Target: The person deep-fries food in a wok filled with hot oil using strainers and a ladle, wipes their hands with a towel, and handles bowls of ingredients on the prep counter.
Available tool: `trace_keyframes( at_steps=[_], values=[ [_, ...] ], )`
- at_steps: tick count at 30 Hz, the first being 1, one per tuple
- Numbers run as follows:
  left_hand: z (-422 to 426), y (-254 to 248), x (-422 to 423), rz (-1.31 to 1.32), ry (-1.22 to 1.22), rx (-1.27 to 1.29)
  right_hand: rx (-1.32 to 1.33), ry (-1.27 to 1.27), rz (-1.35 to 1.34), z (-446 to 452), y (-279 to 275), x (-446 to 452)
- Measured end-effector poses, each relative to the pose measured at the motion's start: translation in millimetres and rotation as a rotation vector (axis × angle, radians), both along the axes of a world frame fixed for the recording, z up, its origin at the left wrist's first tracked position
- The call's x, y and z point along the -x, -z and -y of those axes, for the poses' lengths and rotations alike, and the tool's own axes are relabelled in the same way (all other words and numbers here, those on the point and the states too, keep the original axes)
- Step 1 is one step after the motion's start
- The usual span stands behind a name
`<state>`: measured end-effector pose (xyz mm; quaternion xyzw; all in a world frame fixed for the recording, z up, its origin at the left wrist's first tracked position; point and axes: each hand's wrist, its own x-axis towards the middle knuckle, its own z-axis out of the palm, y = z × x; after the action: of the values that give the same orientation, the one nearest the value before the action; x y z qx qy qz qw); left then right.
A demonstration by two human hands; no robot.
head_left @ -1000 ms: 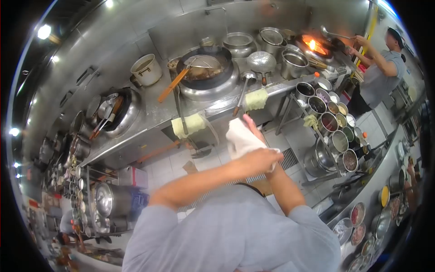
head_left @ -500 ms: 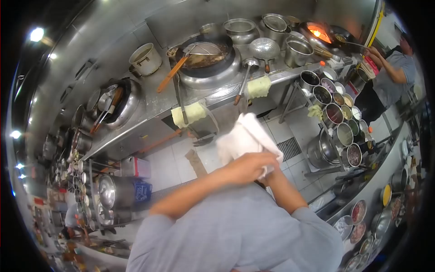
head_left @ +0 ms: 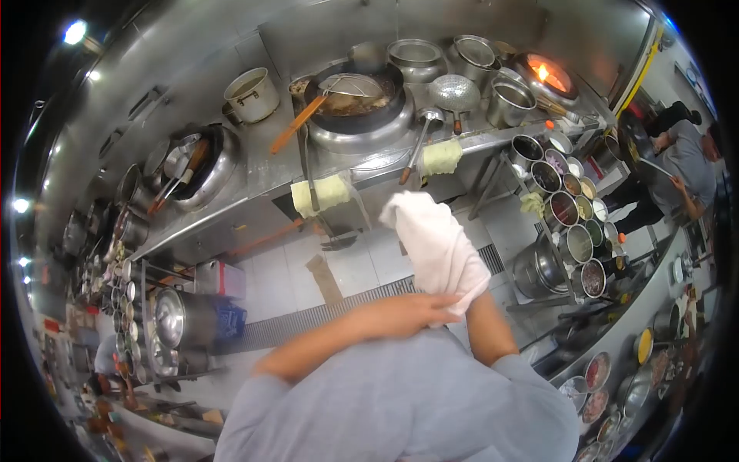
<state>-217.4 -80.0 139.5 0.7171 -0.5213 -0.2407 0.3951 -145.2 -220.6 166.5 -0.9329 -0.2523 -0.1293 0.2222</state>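
A white cloth [head_left: 439, 242] is wrapped over my right hand and wrist, hiding that hand's fingers. The right forearm comes out from beneath the cloth. Against the cloth's lower edge, my left hand [head_left: 419, 313] is closed, its fingers pinching a fold of it near the right wrist. Both hands are in front of my chest, above the tiled floor. Beyond them, a ladle [head_left: 420, 146] and a yellow-green cloth [head_left: 441, 157] lie at the counter's front edge.
A wok [head_left: 350, 100] with a strainer sits on the steel counter [head_left: 269, 173]. A flame [head_left: 543, 72] burns at the back right. Food containers [head_left: 579, 243] stand on a rack at right. A co-worker [head_left: 687, 165] holds a wok farther right. A lidded pot [head_left: 178, 319] stands at left.
The white cloth now covers my right hand, and my left hand has moved slightly down and left along it. The co-worker has turned away from the flame, carrying a wok.
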Motion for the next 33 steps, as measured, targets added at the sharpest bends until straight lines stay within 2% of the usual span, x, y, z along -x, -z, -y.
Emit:
trace_keyframes(
  at_steps=[1, 2, 3, 5, 7, 8, 9, 10, 12, 13, 15, 16, 18, 20, 23, 24, 26, 27, 28, 30, 31, 32, 33],
  values=[
    [-4.9, -13.1, 3.2, 0.203, -0.011, -0.086, -0.239, -0.163, 0.002, -1.2, -4.7, -4.7],
    [-8.0, -30.3, 4.1, 0.415, -0.022, -0.166, -0.551, -0.330, -0.252, 7.1, 2.3, -8.5],
    [-7.9, -59.7, -4.9, 0.350, -0.018, -0.099, -0.870, -0.463, -0.513, 15.4, 9.4, -12.1],
    [-8.8, -68.4, -36.8, -0.122, 0.084, 0.238, -0.885, -0.484, -0.526, 1.9, -10.0, 6.7],
    [13.4, -42.7, -92.4, -0.817, 0.329, 0.338, -0.983, -0.444, -0.530, 1.3, -4.7, -0.7],
    [22.2, -51.2, -89.5, -1.111, 0.327, 0.763, -1.027, -0.404, -0.500, 0.4, -2.1, -5.8],
    [27.8, -54.0, -99.2, -1.195, 0.283, 0.947, -1.063, -0.343, -0.438, -1.6, -0.1, -9.8],
    [29.6, -65.5, -107.7, -1.185, 0.297, 0.936, -1.074, -0.269, -0.351, -7.2, -0.8, -12.6],
    [33.6, -86.9, -117.6, -1.266, 0.003, 1.252, -1.063, -0.133, -0.161, -17.5, -1.9, -10.7],
    [36.9, -96.1, -114.3, -1.267, 0.014, 1.247, -1.031, -0.074, -0.081, -24.4, -1.7, -7.7],
    [40.0, -109.7, -107.3, -0.503, -0.458, 1.378, -0.969, 0.012, 0.057, -37.4, -1.3, 1.3],
    [35.3, -109.8, -110.9, -0.503, -0.459, 1.379, -0.971, 0.021, 0.072, -41.1, -0.2, 4.8],
    [16.5, -106.6, -127.1, 0.805, -0.895, 1.053, -0.999, 0.018, 0.071, -42.8, 1.0, 5.0],
    [11.1, -92.2, -135.1, 1.436, -1.044, 0.738, -1.038, 0.000, -0.003, -35.5, -3.6, 2.7],
    [12.1, -47.9, -130.7, 0.617, -0.743, 0.780, -1.058, 0.012, -0.080, -22.8, -20.5, 2.9],
    [7.9, -46.8, -128.8, 0.621, -0.750, 0.779, -1.050, 0.021, -0.088, -21.4, -28.7, 4.5],
    [-0.8, -43.1, -124.1, 0.245, -0.689, 0.682, -0.993, 0.061, -0.070, -24.2, -38.9, 10.6],
    [-3.6, -32.6, -130.9, 0.184, -0.666, 0.619, -0.933, 0.086, -0.037, -27.8, -41.4, 12.7],
    [-4.2, -15.5, -136.3, 0.186, -0.673, 0.618, -0.858, 0.121, 0.013, -31.9, -42.4, 14.8],
    [-1.8, 25.0, -143.8, -0.236, -0.695, 0.599, -0.541, 0.224, 0.197, -37.4, -29.5, 8.9],
    [-4.7, 44.3, -144.3, -0.238, -0.695, 0.595, -0.615, 0.185, 0.218, -43.3, -11.3, 1.7],
    [-9.8, 62.5, -141.5, -0.056, -0.697, 0.112, -0.656, 0.178, 0.229, -43.5, 4.7, -3.0],
    [-15.0, 66.1, -133.1, 0.036, -0.688, -0.130, -0.697, 0.170, 0.240, -43.7, 20.7, -7.9]
  ],
)
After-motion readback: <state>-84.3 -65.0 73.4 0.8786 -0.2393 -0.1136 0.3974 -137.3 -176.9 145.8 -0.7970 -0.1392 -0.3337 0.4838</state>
